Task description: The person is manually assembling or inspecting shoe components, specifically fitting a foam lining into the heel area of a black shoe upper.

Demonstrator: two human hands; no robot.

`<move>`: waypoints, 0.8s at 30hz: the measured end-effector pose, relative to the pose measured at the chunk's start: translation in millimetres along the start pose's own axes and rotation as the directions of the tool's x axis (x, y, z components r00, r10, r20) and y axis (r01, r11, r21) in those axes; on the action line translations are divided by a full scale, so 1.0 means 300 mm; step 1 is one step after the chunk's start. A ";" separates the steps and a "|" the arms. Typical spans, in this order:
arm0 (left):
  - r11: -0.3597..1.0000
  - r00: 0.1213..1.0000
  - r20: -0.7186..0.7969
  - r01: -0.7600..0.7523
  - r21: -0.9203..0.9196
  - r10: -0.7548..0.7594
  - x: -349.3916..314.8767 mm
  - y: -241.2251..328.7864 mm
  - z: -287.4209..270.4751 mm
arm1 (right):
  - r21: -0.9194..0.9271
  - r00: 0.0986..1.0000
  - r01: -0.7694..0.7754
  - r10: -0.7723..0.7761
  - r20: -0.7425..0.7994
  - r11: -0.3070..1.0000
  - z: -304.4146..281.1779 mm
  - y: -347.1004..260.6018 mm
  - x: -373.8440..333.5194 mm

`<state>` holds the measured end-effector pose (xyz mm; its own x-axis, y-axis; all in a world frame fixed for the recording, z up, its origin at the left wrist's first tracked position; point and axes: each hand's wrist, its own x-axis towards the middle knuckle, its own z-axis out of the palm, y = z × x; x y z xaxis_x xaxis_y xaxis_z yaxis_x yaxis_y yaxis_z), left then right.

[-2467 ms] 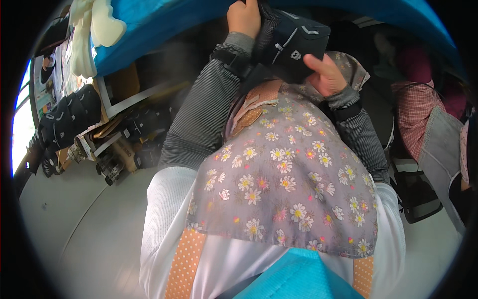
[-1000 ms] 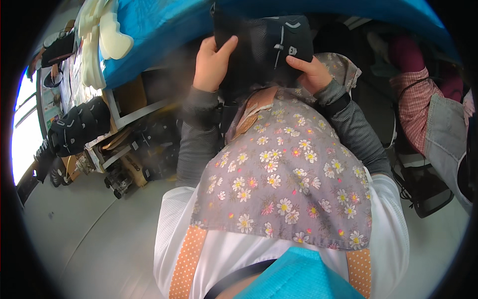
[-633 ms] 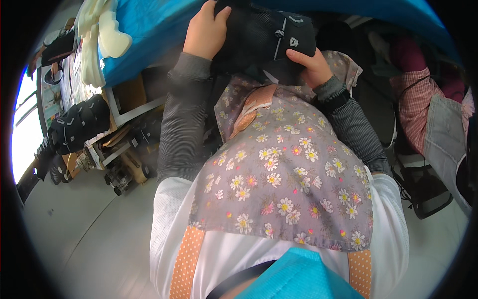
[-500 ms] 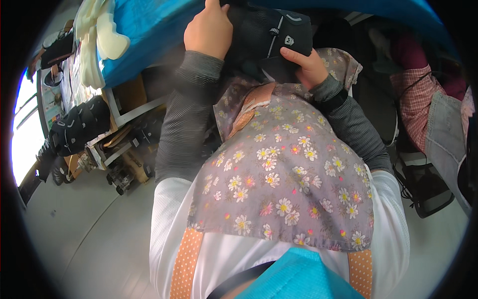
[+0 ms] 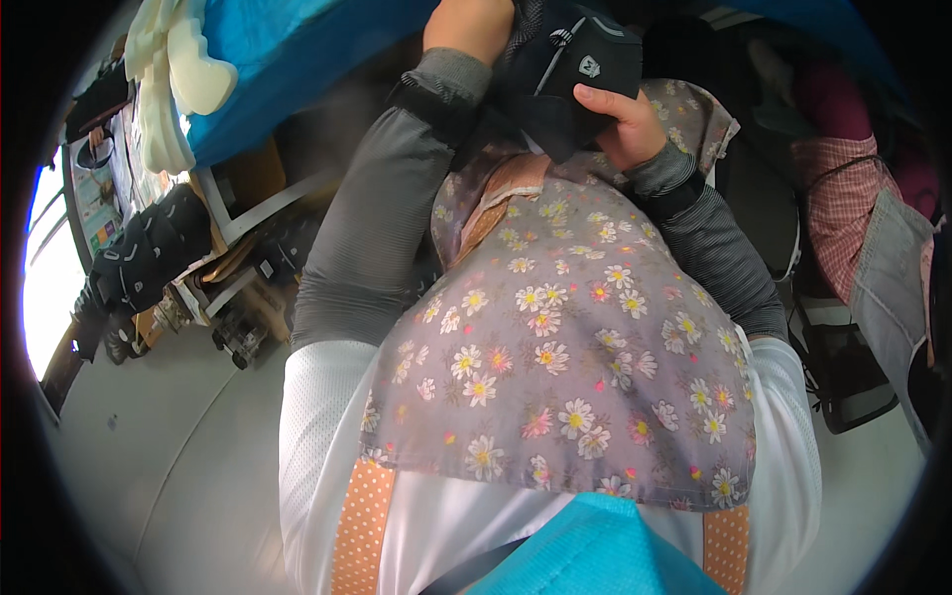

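Note:
A black fabric piece (image 5: 555,84) with a pale badge, a light cord and a small dark toggle is held up in front of my lap. My right hand (image 5: 635,129) grips its near right side, thumb lying on top and fingers tucked underneath out of sight. At the top edge, my left hand (image 5: 471,28) is bent over beside the upper left of the fabric piece. Its fingers run out of the picture, so its grip is hidden. Below the piece a dark flap hangs over my floral apron (image 5: 555,327).
A blue-covered table (image 5: 268,74) runs along the top, with cream foam-like shapes (image 5: 198,69) hanging over its left end. Black items with grey stripes (image 5: 149,248) are piled at the left. Another person's checked sleeve (image 5: 838,203) is close on the right, by a dark stool (image 5: 843,367).
My left hand has moved right and up, nearer the fabric piece. The piece has shifted slightly right and tilted, with my right hand still gripping it.

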<state>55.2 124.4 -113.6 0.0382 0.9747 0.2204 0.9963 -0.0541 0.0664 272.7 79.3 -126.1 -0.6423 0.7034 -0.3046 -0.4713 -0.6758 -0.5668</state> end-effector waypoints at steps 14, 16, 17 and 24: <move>0.938 0.945 0.006 0.324 -0.123 -0.326 0.022 0.117 -0.211 | 0.241 0.988 -0.105 0.074 0.135 0.965 -0.030 -0.024 -0.010; 0.976 0.979 0.003 0.201 -0.085 -0.202 0.002 0.079 -0.112 | 0.236 0.989 -0.097 0.066 0.133 0.967 -0.065 -0.001 0.017; 0.997 0.997 -0.046 0.066 -0.033 -0.067 -0.007 0.045 -0.068 | 0.186 0.993 -0.075 0.057 0.102 0.980 -0.065 0.002 0.028; 0.948 0.976 0.073 0.218 -0.230 -0.207 0.013 -0.005 0.078 | 0.260 0.996 -0.078 0.067 0.051 0.962 -0.026 -0.018 0.001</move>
<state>55.7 133.4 -135.6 -0.1629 0.9780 0.1305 0.9357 0.1112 0.3348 279.9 84.9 -129.1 -0.7026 0.6440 -0.3027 -0.5602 -0.7629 -0.3228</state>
